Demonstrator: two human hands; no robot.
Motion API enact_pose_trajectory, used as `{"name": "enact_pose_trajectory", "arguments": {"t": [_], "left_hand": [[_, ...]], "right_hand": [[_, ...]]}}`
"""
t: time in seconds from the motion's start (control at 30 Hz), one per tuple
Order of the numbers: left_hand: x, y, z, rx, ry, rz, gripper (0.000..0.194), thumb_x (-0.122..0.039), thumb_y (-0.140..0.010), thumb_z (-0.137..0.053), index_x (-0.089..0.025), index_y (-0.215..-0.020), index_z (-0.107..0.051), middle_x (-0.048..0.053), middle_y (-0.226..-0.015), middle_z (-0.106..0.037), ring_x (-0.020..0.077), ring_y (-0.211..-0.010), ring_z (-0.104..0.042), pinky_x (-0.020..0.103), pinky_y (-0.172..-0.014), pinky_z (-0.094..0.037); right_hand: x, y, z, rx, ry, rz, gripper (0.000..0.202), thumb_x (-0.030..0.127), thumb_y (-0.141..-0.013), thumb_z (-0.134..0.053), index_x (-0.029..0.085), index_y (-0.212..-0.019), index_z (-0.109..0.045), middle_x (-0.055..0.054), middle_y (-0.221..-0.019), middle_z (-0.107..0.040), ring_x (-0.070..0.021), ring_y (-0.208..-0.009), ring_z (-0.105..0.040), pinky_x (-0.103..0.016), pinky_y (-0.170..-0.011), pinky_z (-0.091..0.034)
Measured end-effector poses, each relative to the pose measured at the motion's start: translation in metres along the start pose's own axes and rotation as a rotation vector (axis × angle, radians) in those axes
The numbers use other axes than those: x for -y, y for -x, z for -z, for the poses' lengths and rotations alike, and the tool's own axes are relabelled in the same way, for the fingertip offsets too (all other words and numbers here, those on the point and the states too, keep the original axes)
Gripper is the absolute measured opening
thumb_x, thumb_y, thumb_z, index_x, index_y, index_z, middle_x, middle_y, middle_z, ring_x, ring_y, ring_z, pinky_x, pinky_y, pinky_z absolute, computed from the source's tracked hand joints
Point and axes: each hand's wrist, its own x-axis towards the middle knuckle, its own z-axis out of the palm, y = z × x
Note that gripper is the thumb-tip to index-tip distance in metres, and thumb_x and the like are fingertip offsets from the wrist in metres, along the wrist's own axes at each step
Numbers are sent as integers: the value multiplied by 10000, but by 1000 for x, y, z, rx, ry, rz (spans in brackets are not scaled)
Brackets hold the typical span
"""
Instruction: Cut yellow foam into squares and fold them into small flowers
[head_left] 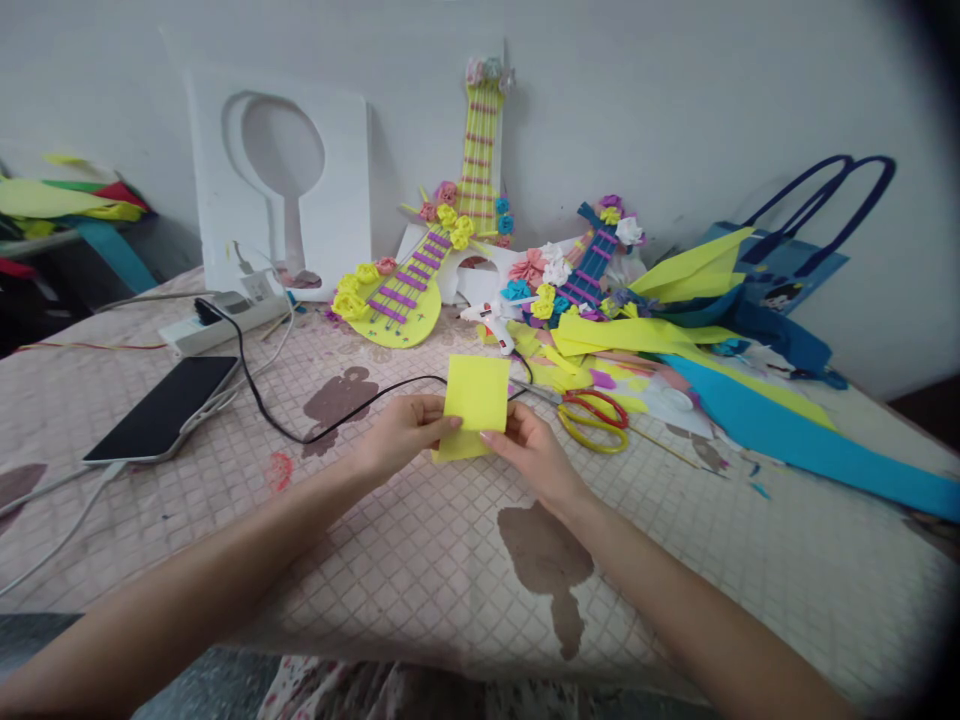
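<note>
Between my two hands, above the table near its middle, is a piece of yellow crepe paper (478, 390) that looks folded, with a second edge showing below. My left hand (409, 432) pinches its left side, thumb in front and fingers behind. The right side is pinched the same way by my right hand (536, 448). Just beyond the paper lies a white glue gun (491, 322) with a black cord. Scissors (596, 415) with red and yellow handles rest to the right of my right hand.
Decorated paper guitars, a yellow one (405, 300) and a blue one (592, 260), lean at the back. A white cut-out board (206, 180) stands behind a power strip (225, 322). A phone (165, 408) lies left. Blue crepe paper (795, 430) and a tote bag (806, 265) are right.
</note>
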Motion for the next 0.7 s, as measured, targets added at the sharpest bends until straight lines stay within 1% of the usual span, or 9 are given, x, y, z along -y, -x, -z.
{"name": "enact_pose_trajectory", "arguments": {"t": [0.1, 0.3, 0.4, 0.57, 0.7], "left_hand": [[0, 0, -1, 5, 9, -14, 357, -376, -707, -691, -121, -956, -668, 83, -875, -700, 177, -755, -643, 282, -666, -500], [2, 0, -1, 28, 63, -19, 356, -268, -677, -725, -125, -992, -640, 101, -943, -709, 190, -803, -663, 270, -667, -496], [3, -1, 0, 11, 53, -15, 311, -254, -682, -718, -121, -952, -642, 95, -905, -715, 179, -749, -665, 256, -630, -485], [4, -1, 0, 22, 73, -47, 288, -240, -679, -719, -119, -932, -652, 87, -910, -714, 179, -776, -662, 269, -679, -491], [3, -1, -1, 3, 56, -52, 273, -247, -679, -715, -116, -912, -657, 78, -867, -712, 168, -739, -653, 256, -647, -483]], "right_hand": [[1, 1, -1, 8, 8, -1, 269, 303, -710, -693, 210, -948, -606, -35, -940, -660, -190, -867, -602, -335, -807, -473], [-1, 0, 0, -40, 15, 8, 244, 296, -715, -681, 211, -939, -629, -32, -930, -682, -200, -861, -612, -339, -803, -476], [0, 0, -1, -33, -5, 2, 258, 287, -710, -685, 216, -951, -626, -31, -949, -683, -199, -871, -613, -339, -809, -475], [2, 1, -3, -10, -58, 7, 288, 232, -705, -679, 228, -985, -611, -21, -978, -672, -189, -891, -607, -337, -827, -467], [-2, 1, -4, -29, -112, -6, 276, 220, -699, -671, 231, -968, -612, -12, -958, -669, -180, -875, -606, -327, -831, -460]]}}
